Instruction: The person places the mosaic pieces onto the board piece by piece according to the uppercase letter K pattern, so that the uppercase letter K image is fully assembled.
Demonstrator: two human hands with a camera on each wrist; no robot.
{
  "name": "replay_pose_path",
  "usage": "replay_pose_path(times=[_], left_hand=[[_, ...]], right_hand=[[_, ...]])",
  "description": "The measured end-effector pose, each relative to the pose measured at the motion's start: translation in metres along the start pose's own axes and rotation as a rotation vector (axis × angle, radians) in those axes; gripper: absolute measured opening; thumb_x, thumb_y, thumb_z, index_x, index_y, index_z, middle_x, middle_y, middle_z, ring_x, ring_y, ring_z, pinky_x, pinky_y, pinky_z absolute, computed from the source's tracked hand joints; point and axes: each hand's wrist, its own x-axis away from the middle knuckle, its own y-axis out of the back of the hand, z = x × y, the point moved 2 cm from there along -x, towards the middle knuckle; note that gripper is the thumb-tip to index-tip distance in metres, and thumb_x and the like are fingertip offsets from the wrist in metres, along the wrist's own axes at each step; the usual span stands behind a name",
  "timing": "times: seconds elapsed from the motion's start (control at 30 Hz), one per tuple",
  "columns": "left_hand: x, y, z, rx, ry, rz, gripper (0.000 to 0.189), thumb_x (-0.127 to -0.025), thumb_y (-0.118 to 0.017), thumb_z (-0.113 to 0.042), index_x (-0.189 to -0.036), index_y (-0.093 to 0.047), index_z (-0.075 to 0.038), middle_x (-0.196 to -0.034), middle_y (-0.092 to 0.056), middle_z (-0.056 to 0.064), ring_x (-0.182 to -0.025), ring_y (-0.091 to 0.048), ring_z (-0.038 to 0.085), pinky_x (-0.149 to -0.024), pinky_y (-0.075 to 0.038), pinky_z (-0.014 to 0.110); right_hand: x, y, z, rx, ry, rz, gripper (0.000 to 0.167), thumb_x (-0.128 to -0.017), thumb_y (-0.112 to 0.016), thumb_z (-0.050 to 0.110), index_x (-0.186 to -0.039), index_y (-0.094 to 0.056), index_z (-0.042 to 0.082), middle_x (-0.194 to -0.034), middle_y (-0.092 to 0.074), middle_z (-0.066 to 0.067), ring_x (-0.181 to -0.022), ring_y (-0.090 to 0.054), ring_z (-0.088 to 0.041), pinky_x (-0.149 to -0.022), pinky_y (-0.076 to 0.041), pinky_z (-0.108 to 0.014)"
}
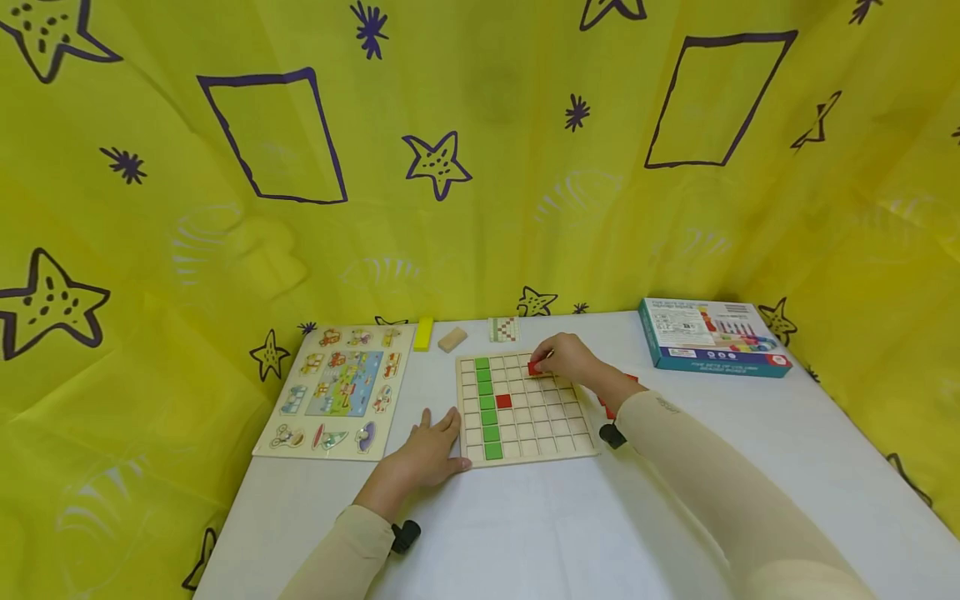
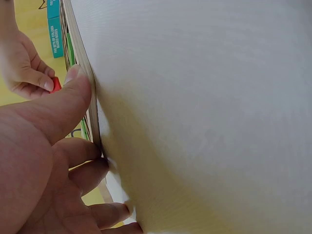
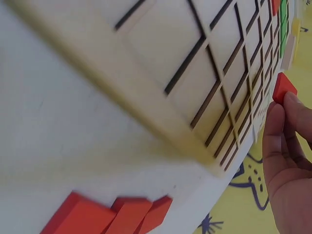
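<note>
A wooden grid board (image 1: 551,450) lies on the white table, with a column of green square tiles (image 1: 489,417) near its left side and one red tile (image 1: 503,402) in a cell right of that column. My right hand (image 1: 573,360) pinches another red tile (image 3: 284,87) between thumb and fingertips, over the far part of the board. At the board's left edge rests my left hand (image 1: 427,454), fingers spread and fairly straight, thumb on the near left corner. The left wrist view shows its thumb and fingers (image 2: 85,178) along the board's side.
Loose red tiles (image 3: 80,214) lie right of the board, partly under the right forearm. A picture puzzle board (image 1: 300,442) is at left. Behind stand a yellow block (image 1: 423,334), a wooden block (image 1: 452,338) and a patterned card (image 1: 504,329). A teal box (image 1: 712,337) sits back right.
</note>
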Motion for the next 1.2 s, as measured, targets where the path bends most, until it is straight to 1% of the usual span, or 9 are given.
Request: replay_pose_path(times=[0.13,0.27,0.4,0.57,0.67,0.93,1.03,1.13,1.2], left_hand=[[0.001,0.001,0.0,-0.005,0.005,0.002,0.083,-0.095,-0.069,-0.041,-0.155,-0.032,0.002,-0.163,-0.027,0.015,-0.146,-0.012,0.056,-0.114,-0.024,0.064],[0.001,0.001,0.0,-0.008,0.003,0.001,0.083,-0.094,-0.069,-0.041,-0.155,-0.032,0.002,-0.163,-0.027,0.015,-0.146,-0.012,0.056,-0.114,-0.024,0.064],[-0.001,-0.001,0.001,-0.011,0.003,0.001,0.083,-0.095,-0.068,-0.042,-0.156,-0.032,0.001,-0.164,-0.026,0.014,-0.146,-0.012,0.056,-0.115,-0.024,0.064],[-0.002,-0.002,0.002,-0.01,0.007,0.003,0.083,-0.095,-0.068,-0.042,-0.156,-0.032,0.001,-0.164,-0.026,0.014,-0.146,-0.012,0.055,-0.115,-0.023,0.063],[-0.002,-0.002,0.003,-0.014,0.007,0.004,0.084,-0.095,-0.068,-0.043,-0.156,-0.032,0.0,-0.164,-0.026,0.013,-0.146,-0.012,0.055,-0.115,-0.023,0.063],[-0.002,0.0,0.002,0.002,0.019,0.01,0.084,-0.094,-0.069,-0.042,-0.157,-0.031,0.0,-0.164,-0.025,0.013,-0.147,-0.011,0.054,-0.116,-0.022,0.063],[-0.001,0.0,0.0,0.004,0.026,0.015,0.084,-0.094,-0.069,-0.041,-0.157,-0.03,0.0,-0.164,-0.025,0.012,-0.147,-0.011,0.054,-0.116,-0.022,0.063],[0.0,0.002,-0.001,0.005,0.028,0.015,0.083,-0.094,-0.069,-0.041,-0.156,-0.031,0.0,-0.164,-0.025,0.013,-0.147,-0.011,0.054,-0.116,-0.022,0.063],[0.0,0.002,-0.002,0.008,0.029,0.017,0.083,-0.094,-0.069,-0.04,-0.156,-0.031,0.0,-0.164,-0.025,0.013,-0.147,-0.011,0.054,-0.116,-0.022,0.063]], right_hand=[[-0.002,-0.011,0.007,-0.017,0.024,0.033,0.009,-0.093,-0.073,0.009,-0.099,-0.079,0.006,-0.109,-0.072,-0.01,-0.097,-0.063,-0.023,-0.08,-0.053,-0.036],[-0.005,-0.022,0.01,-0.021,0.042,0.059,0.007,-0.092,-0.075,0.009,-0.096,-0.08,0.007,-0.107,-0.073,-0.009,-0.095,-0.063,-0.022,-0.077,-0.053,-0.034],[-0.007,-0.031,0.012,-0.009,0.047,0.072,0.007,-0.092,-0.074,0.009,-0.096,-0.08,0.007,-0.104,-0.073,-0.007,-0.096,-0.064,-0.021,-0.079,-0.054,-0.034],[-0.008,-0.036,0.012,0.032,0.033,0.066,0.008,-0.093,-0.073,0.01,-0.098,-0.08,0.009,-0.102,-0.073,-0.004,-0.101,-0.063,-0.021,-0.089,-0.052,-0.038],[-0.008,-0.037,0.013,0.066,0.042,0.059,0.009,-0.093,-0.073,0.011,-0.097,-0.08,0.008,-0.1,-0.074,-0.003,-0.102,-0.064,-0.023,-0.093,-0.052,-0.041],[-0.005,-0.04,0.013,0.102,0.049,0.039,0.007,-0.092,-0.073,0.008,-0.094,-0.08,0.008,-0.104,-0.074,-0.005,-0.104,-0.065,-0.025,-0.092,-0.053,-0.041],[-0.004,-0.039,0.012,0.089,0.049,0.049,0.009,-0.093,-0.073,0.009,-0.097,-0.08,0.008,-0.106,-0.074,-0.006,-0.107,-0.064,-0.026,-0.093,-0.053,-0.041],[-0.003,-0.036,0.009,0.042,0.051,0.072,0.015,-0.095,-0.071,0.012,-0.107,-0.078,0.006,-0.111,-0.073,-0.007,-0.11,-0.063,-0.025,-0.094,-0.052,-0.04],[-0.001,-0.03,0.005,0.023,0.055,0.071,0.019,-0.097,-0.069,0.013,-0.112,-0.077,0.005,-0.114,-0.072,-0.008,-0.108,-0.063,-0.025,-0.092,-0.053,-0.04]])
